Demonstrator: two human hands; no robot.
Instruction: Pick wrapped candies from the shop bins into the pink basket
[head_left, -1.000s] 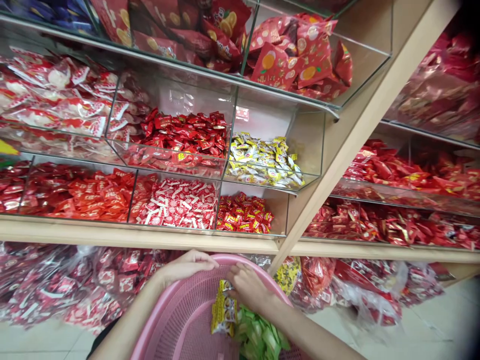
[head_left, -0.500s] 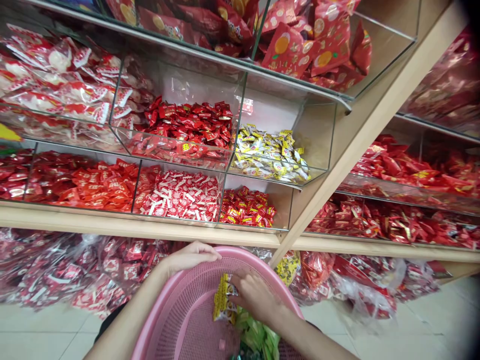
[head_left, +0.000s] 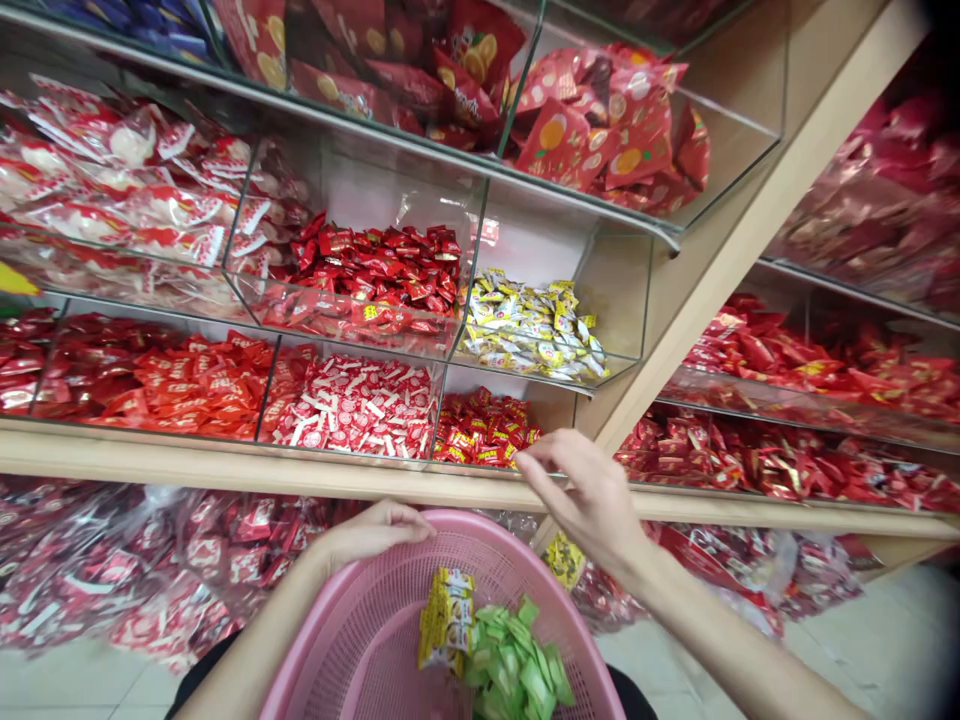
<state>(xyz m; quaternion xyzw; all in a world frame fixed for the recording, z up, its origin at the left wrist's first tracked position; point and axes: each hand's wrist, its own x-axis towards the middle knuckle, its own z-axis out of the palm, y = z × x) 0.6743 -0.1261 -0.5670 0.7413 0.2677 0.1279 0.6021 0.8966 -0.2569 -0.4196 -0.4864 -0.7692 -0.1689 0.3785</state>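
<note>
So the biggest thing here is the wooden shelf unit [head_left: 420, 484] with clear bins, filling everything from 9 through 12 to 3 o'clock. Nearly all of it is red wrapped sweets; the one odd bin out is the yellow-and-white candies [head_left: 531, 332] just above centre. Under the shelf, from 7 to 9 o'clock, sit big clear bags of red sweets [head_left: 112, 570] down on the floor.

Next size down is the pink mesh basket [head_left: 390, 650] at 6 o'clock, pretty close to the camera. Inside it there's a pile of green wrapped candies [head_left: 517, 665], and touching that at its 9 o'clock side, a yellow packet [head_left: 447, 620] lying against the basket's inner wall.

Left hand [head_left: 373, 533] is curled over the basket's far rim at about 11 o'clock of the basket, gripping it. Right hand [head_left: 592, 500] is up out of the basket, at its 1 o'clock, with fingers loosely spread and nothing in it, thumb and forefinger near each other. Its fingertips [head_left: 525, 462] are right by the small red-and-yellow candies [head_left: 484, 432] in the lowest bin, but I can't tell if they're touching the front edge.
</note>
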